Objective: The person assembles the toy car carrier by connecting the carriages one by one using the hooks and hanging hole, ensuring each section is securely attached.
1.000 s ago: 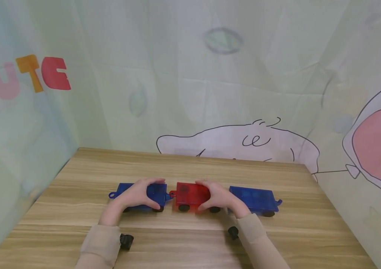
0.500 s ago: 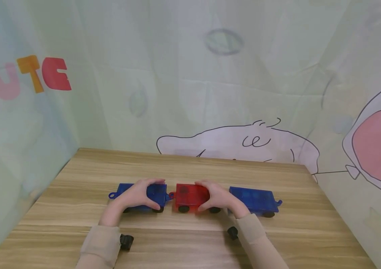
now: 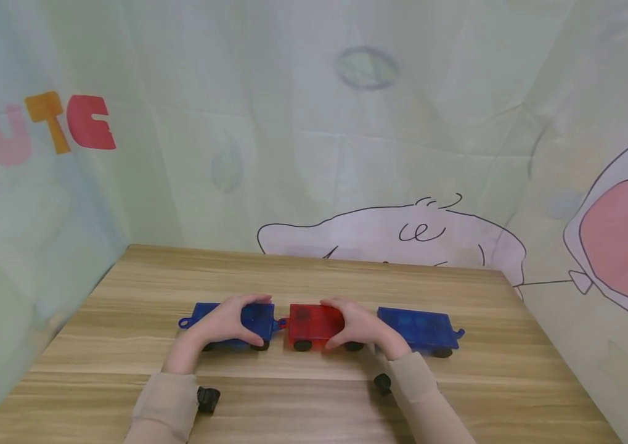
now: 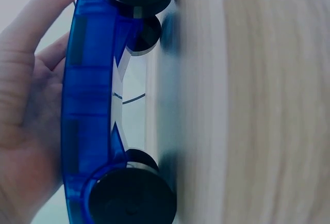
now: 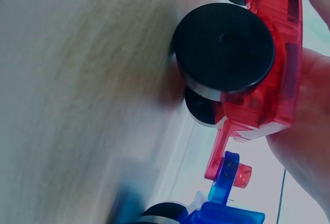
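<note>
In the head view, my left hand (image 3: 233,320) grips a translucent blue toy train car (image 3: 259,320) from above. Thumb and fingers of my right hand (image 3: 359,322) hold the red train car (image 3: 314,322) across its sides. The red car's left ring (image 3: 283,323) overlaps the blue car's coupling, though whether they are hooked is too small to tell. A second blue car (image 3: 418,328) stands to the right. In the right wrist view, the red peg (image 5: 242,175) passes through the blue ring (image 5: 225,177) of that car. Black wheels (image 4: 132,198) rest on or just above the table.
The cars stand in a row on a wood-grain table (image 3: 291,407). A printed cloth backdrop (image 3: 191,135) rises behind and at both sides. Black wrist cameras (image 3: 208,399) hang beneath both forearms.
The red car's left end has come down and slid slightly left, so its ring sits lower at the left blue car's coupling. Both hands keep their hold with hardly any movement.
</note>
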`<state>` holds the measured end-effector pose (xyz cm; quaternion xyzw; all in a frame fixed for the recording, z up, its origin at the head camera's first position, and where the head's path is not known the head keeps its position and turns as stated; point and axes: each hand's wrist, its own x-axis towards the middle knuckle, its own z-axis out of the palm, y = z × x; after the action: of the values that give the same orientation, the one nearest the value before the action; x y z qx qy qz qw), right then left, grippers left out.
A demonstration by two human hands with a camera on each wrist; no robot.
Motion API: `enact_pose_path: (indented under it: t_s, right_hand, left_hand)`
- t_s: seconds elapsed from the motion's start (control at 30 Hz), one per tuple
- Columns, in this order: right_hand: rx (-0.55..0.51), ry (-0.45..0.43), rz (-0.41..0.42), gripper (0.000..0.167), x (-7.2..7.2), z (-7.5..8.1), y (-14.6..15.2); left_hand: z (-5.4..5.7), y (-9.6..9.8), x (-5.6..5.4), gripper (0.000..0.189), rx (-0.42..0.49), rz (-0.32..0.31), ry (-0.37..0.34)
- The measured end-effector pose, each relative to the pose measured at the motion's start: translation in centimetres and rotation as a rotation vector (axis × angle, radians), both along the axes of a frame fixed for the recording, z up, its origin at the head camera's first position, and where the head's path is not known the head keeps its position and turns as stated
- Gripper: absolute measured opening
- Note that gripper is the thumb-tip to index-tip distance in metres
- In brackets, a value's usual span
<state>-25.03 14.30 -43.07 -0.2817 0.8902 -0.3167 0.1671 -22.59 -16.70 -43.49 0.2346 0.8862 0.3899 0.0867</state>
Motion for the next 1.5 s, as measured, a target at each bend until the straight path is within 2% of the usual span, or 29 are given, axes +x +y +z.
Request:
enact_pose_path:
  t_s: [0.83,1.17,1.37,1.5]
  right_hand:
    - [-0.007,0.029,0.006,0.089,0.3,0.1,0.2]
    - [-0.014,0.031,0.002,0.090,0.5,0.0,0.1]
    - [-0.066,0.018,-0.050,0.085,0.9,0.6,0.5]
    - [-0.100,0.108,-0.084,0.074,1.1,0.7,0.9]
  left_hand:
    - [0.2,0.0,0.0,0.089,-0.014,-0.002,-0.011]
    - [0.4,0.0,0.3,0.094,-0.022,0.029,-0.011]
    - [0.9,0.2,0.5,0.082,-0.023,0.064,0.042]
    - [1.1,0.4,0.6,0.067,0.004,0.110,0.117]
